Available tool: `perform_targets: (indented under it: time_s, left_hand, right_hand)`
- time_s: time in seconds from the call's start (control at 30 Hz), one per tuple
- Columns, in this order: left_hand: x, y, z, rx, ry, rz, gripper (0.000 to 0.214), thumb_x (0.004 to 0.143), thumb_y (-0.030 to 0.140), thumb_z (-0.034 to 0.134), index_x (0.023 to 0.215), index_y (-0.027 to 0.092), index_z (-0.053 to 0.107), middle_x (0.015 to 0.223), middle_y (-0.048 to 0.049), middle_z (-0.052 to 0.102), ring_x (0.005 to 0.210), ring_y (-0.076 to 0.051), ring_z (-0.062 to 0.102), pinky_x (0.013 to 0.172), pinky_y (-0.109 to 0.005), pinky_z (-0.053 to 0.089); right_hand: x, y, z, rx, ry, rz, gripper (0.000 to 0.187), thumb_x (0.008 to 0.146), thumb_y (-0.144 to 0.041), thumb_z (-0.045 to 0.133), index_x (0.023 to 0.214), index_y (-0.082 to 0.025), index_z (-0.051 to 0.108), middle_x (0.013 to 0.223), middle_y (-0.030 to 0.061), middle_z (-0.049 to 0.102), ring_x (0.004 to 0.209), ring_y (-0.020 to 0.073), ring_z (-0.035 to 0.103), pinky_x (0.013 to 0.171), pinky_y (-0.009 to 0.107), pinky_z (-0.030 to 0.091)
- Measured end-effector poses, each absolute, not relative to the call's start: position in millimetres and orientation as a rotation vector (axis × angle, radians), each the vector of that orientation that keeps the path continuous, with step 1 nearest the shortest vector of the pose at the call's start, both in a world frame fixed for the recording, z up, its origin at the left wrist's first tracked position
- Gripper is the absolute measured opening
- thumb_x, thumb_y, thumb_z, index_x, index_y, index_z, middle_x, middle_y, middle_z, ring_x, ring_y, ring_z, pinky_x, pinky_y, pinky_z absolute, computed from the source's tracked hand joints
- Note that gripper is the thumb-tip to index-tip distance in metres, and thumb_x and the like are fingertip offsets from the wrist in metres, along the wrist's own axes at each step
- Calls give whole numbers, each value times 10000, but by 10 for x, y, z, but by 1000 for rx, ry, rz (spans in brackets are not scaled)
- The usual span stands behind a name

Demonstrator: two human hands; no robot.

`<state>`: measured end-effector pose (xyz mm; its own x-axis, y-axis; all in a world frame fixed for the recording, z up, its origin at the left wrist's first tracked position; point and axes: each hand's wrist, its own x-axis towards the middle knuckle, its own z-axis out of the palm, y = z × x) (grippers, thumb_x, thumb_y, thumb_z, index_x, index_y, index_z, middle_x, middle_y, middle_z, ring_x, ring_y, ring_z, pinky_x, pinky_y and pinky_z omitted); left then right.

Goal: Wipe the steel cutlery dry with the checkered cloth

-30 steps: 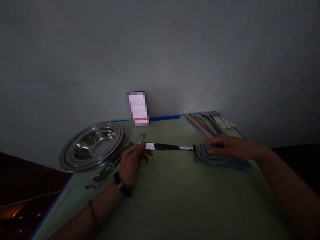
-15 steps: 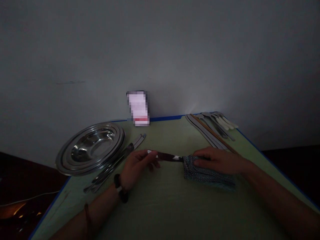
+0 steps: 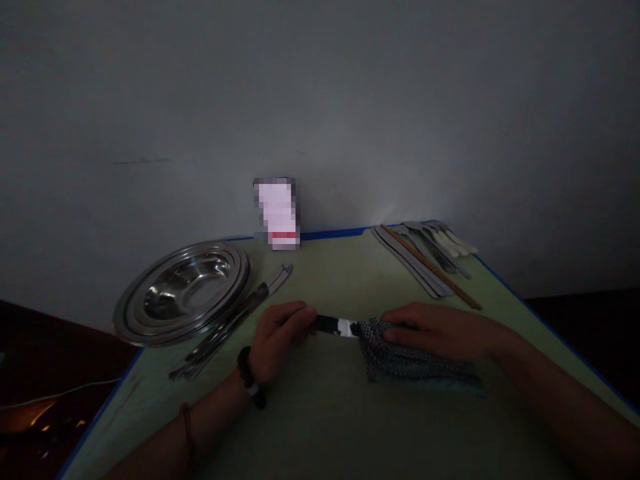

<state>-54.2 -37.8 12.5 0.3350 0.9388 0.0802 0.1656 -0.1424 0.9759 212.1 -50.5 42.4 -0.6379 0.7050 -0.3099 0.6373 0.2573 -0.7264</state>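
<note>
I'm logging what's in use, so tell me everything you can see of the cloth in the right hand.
The cloth looks like coarse, dark grey-blue woven fabric, with pale flecks and a lighter bluish edge. It is bunched or folded over one end of a shiny flat utensil, hiding that end. The right hand grips it from above. Whether it touches the green table is unclear.

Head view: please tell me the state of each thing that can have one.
Utensil: held by left grip, right end hidden by cloth.
Cloth: held by right grip.
Phone: screen lit, upright.
Metal dishes: stacked.
Cutlery beside dishes: lying together.
Cutlery at right: lying close together.
</note>
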Motion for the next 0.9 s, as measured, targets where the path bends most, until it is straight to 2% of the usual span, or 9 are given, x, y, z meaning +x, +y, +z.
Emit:
perform_targets:
  time_s: [0.1, 0.23, 0.37, 0.53, 0.7, 0.8, 0.9]
  left_hand:
    - [-547, -355, 120, 1333, 1051, 1147, 317, 767, 320, 578, 500, 161, 511, 473, 51, 373, 457, -84, 368, 431, -199, 292]
    - [-531, -326, 94, 1248, 1032, 1222, 315, 752, 317, 604, 511, 173, 461, 494, 63, 329, 449, -76, 350, 426, -192, 303]
    - [-540, -347, 81, 1375, 978, 1097, 305, 815, 358, 565, 584, 175, 483, 507, 60, 384, 453, -77, 364, 439, -196, 311]
    - [-511, -416, 159, 1680, 951, 726, 377, 873, 432, 472, 599, 173, 484, 520, 37, 456, 487, -96, 409, 467, -211, 316]
    - [-428, -411, 191, 1909, 814, 460, 385, 889, 433, 425, 610, 176, 484, 533, 43, 439, 496, -97, 397, 485, -216, 302]
    - [-399, -384, 177, 1826, 923, 505, 393, 893, 476, 379, 648, 184, 475, 537, 45, 432, 490, -105, 390, 481, -224, 305]
    - [-388, -362, 175, 1655, 976, 605, 425, 907, 486, 298, 637, 193, 446, 531, 44, 406, 480, -112, 368, 476, -235, 315]
  right_hand:
    - [2485, -398, 438, -1314, -2238, 1679, 424, 861, -540, 426, 912, -165, 618, 866, 31, 620, 810, 158, 574, 735, 288, 449]
    - [2760, -334, 405, -1386, -1974, 1758, 404, 836, -525, 486, 955, -166, 630, 920, 34, 625, 822, 141, 572, 768, 276, 455]
    - [2661, -330, 385, -1317, -2044, 1722, 369, 846, -496, 486, 900, -155, 618, 795, 10, 589, 719, 116, 533, 664, 249, 438]
    - [2384, -375, 370, -1202, -2254, 1650, 374, 869, -494, 446, 797, -149, 573, 677, -25, 492, 609, 89, 449, 551, 225, 368]
    - [2017, -474, 355, -1111, -2476, 1458, 358, 906, -436, 392, 745, -156, 545, 655, -24, 490, 609, 94, 459, 568, 235, 347]
    - [1902, -482, 335, -1172, -2380, 1426, 334, 903, -413, 400, 734, -161, 541, 658, -17, 506, 619, 106, 470, 586, 247, 361]
    - [1876, -464, 318, -1201, -2047, 1406, 333, 876, -448, 440, 741, -166, 555, 693, -8, 542, 670, 119, 499, 638, 254, 395]
